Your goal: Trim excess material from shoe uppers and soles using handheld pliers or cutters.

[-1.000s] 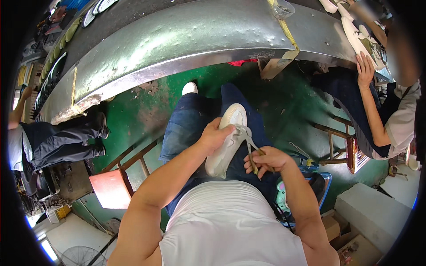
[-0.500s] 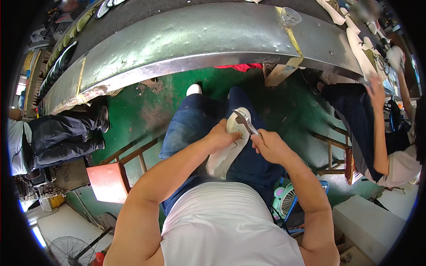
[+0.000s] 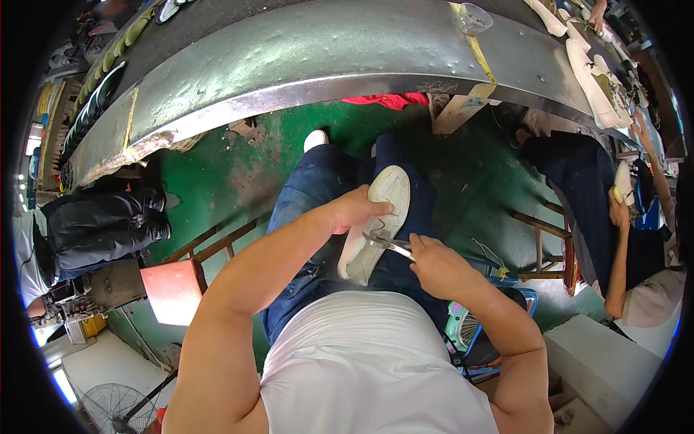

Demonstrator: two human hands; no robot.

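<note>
A pale, sole-less shoe lies across my thighs, its underside turned up and its toe end pointing away from me. My left hand grips the shoe from the left, with the thumb pressed on the underside. In my right hand is a pair of metal lasting pliers, the fingers wrapped round the handles. The curved head of the pliers rests at the middle of the shoe, near a dark thread-like curve. Whether the jaws pinch the material cannot be made out.
A metal-edged bench spans the far side, with pale shoes at its right and a clear plastic cup. A red-topped stool stands left, a green fan at lower right. Co-workers sit on both sides.
My right hand has moved nearer to me, bringing the pliers from the shoe's far end to its middle. The left hand has shifted slightly up along the shoe.
</note>
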